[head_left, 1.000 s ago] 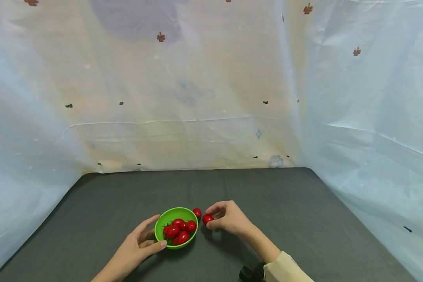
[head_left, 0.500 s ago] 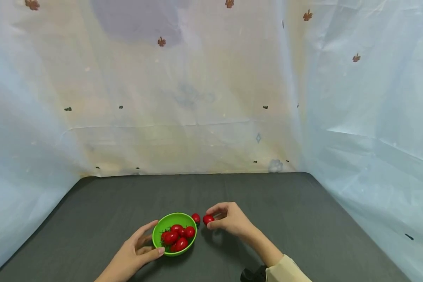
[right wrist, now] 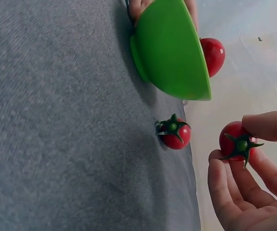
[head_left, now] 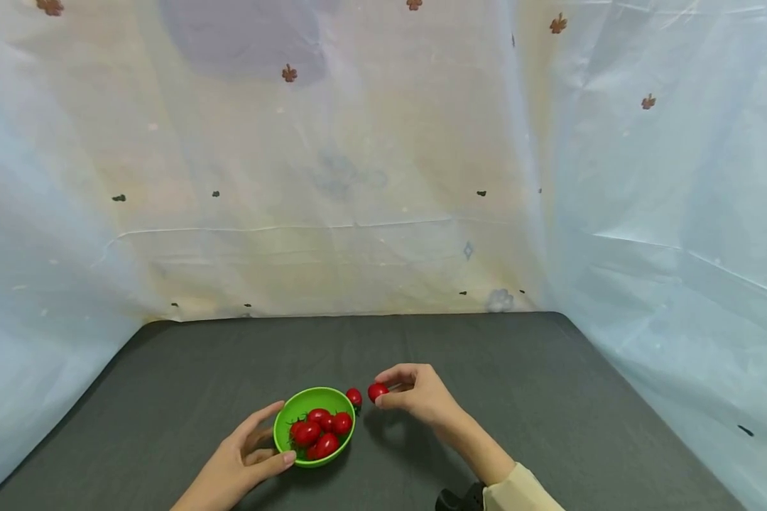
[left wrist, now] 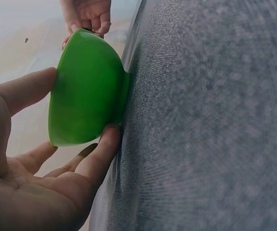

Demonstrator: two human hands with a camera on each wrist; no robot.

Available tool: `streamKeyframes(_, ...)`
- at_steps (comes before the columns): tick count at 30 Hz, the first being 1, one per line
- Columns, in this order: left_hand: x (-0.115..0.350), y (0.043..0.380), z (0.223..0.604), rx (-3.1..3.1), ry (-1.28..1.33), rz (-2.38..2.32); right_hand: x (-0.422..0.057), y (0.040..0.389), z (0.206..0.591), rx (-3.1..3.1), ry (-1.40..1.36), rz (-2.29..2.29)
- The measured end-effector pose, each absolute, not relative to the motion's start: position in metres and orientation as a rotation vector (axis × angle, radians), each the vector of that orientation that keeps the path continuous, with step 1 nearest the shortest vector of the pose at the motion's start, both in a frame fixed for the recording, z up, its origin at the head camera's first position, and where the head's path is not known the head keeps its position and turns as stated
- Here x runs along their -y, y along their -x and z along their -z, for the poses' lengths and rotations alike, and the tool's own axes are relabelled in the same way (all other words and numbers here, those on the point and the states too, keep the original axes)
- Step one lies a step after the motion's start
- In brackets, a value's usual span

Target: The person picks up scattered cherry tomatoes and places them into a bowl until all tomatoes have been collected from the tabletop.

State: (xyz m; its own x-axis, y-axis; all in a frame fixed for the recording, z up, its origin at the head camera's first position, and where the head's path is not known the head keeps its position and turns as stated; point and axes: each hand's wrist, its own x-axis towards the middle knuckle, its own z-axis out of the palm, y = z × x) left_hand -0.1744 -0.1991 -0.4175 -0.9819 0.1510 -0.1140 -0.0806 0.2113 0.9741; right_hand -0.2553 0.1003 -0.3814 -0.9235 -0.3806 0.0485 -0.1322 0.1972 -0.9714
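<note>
A small green bowl [head_left: 307, 403] holds several red cherry tomatoes [head_left: 307, 433]. My left hand [head_left: 233, 458] grips the bowl from its left, thumb at the near rim and fingers spread around its outer side; the left wrist view shows the bowl's wall [left wrist: 87, 86] between them. Just right of the bowl, my right hand [head_left: 425, 397] pinches one cherry tomato [head_left: 376, 391] between thumb and fingertips, off the table. Its green stalk end faces the camera in the right wrist view. Another cherry tomato [right wrist: 177, 134] lies on the cloth, close to the bowl and below the held one.
A dark grey cloth [head_left: 486, 369] covers the table. Pale printed sheeting [head_left: 358, 177] hangs behind the table and along both sides. A black device [head_left: 457, 498] sits at the right wrist, beside a cream sleeve [head_left: 520, 490].
My right hand has lifted its cherry tomato slightly higher above the table. The left hand keeps its grip on the bowl. The head view has tilted a little, shifting the whole scene downward.
</note>
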Motion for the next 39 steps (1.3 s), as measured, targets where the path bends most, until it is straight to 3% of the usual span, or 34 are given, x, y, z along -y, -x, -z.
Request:
streamKeyframes(19, 0.202, 0.174, 0.413, -2.183, -0.162, -1.939, -0.080, 0.245, 0.371, -2.205, 0.637, 1.960)
streamKeyframes(39, 0.201, 0.172, 0.414, -2.238, -0.107, -1.914, -0.052, 0.249, 0.365, -2.195, 0.759, 1.800)
